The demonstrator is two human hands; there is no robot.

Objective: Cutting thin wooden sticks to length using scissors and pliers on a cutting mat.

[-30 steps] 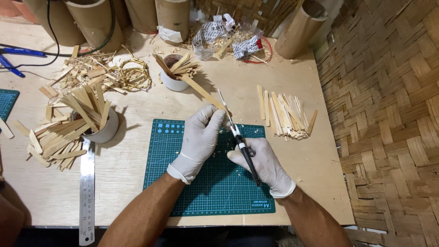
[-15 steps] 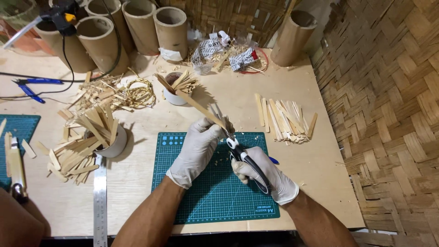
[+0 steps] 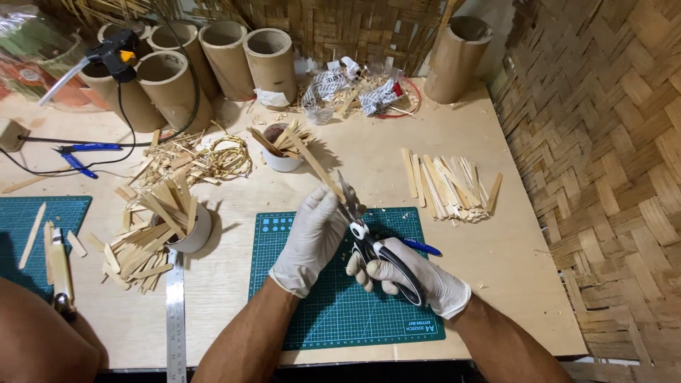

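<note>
the bench (image 3: 496,255) is pale plywood, its near edge cut off by the frame. on it lies a green cutting mat (image 3: 333,312), partly covered by both forearms. above the mat the left hand (image 3: 312,237), in a white glove, has its fingers clenched around the lower end of a bamboo strip (image 3: 312,164); the strip is thin, flat and light tan, and it slants up and away to the left toward a small white cup (image 3: 281,159) of similar strips. its lower end is hidden inside the glove. the right hand (image 3: 418,280), also gloved, has its fingers wrapped through the black handles of a pair of scissors (image 3: 362,227); the blades point up and lie right beside the strip, but whether they touch or bite it is hard to make out. a blue pen (image 3: 423,247) peeks out behind the right hand, mostly hidden. to the right of the hands sits a pile of cut strips (image 3: 447,184), well apart from them.
</note>
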